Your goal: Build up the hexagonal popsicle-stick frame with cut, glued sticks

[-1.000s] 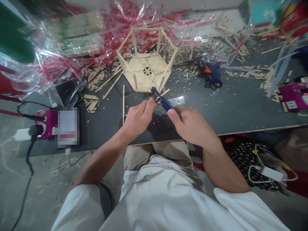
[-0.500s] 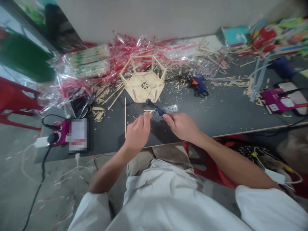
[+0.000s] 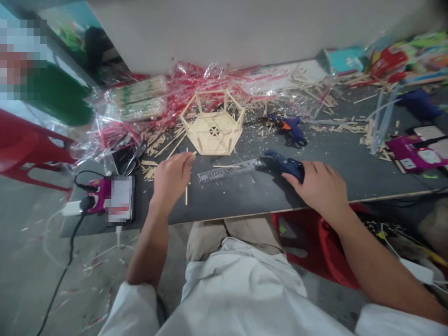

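Through the head view, the only one I am watching, my right hand [image 3: 324, 189] is curling around the handles of some dark blue pliers [image 3: 287, 164], their nose pointing inward over the surface [image 3: 245, 200]; I am not making out how far their handles are spread. I am reckoning them hard, rigid and the weightiest thing within reach, so I am favouring a full-palm hold well back on the handles, clear of the nose. My left hand [image 3: 171, 179] is drawing its fingertips nearly together beside the wooden frame [image 3: 214, 140]; a pale bit is showing there, but I cannot tell whether it is gripped. A long stick [image 3: 186, 196] is lying partly behind that hand, while a short stick [image 3: 224, 166] is resting along the clear ruler [image 3: 231, 171]. I am expecting both sticks to be light, stiff and easily snapped, calling for a gentle mid-length pinch. The frame is looking fragile, so I am preferring its broad base over its thin uprights.
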A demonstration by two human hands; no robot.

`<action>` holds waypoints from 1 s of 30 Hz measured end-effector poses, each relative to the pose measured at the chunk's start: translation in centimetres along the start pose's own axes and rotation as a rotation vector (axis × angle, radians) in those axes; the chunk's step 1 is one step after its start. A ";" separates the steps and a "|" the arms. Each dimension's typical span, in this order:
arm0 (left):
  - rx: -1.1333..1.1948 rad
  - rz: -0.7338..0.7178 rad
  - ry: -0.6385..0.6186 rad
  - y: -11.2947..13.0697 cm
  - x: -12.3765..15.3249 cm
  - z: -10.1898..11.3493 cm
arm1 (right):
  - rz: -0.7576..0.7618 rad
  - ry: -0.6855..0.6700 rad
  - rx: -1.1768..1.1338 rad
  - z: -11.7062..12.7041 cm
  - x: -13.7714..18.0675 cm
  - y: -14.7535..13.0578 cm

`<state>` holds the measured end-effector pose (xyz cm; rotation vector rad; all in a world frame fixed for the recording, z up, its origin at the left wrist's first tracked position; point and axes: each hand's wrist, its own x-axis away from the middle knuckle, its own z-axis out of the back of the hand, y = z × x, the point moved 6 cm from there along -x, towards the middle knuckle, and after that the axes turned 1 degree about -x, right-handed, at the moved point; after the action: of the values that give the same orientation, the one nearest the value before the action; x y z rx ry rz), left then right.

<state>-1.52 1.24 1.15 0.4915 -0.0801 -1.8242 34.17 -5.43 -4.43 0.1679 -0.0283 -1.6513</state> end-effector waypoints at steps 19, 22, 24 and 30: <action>-0.073 -0.193 -0.173 3.4 -0.6 -2.9 | 0.080 0.348 -0.716 4.0 -0.9 -2.1; -0.072 -0.277 -0.144 4.8 -1.0 -1.0 | 0.432 0.184 -0.803 6.4 -0.3 -8.0; -0.090 -0.321 -0.113 5.7 -2.1 0.5 | 0.803 0.001 -0.926 7.7 1.0 -12.8; -0.065 -0.386 0.011 7.8 -7.6 4.6 | 0.871 0.189 -1.188 10.0 6.2 -19.1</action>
<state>5.50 5.02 9.89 0.4954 0.0870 -2.1935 13.57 -10.70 2.60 -0.5347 0.8833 -0.5802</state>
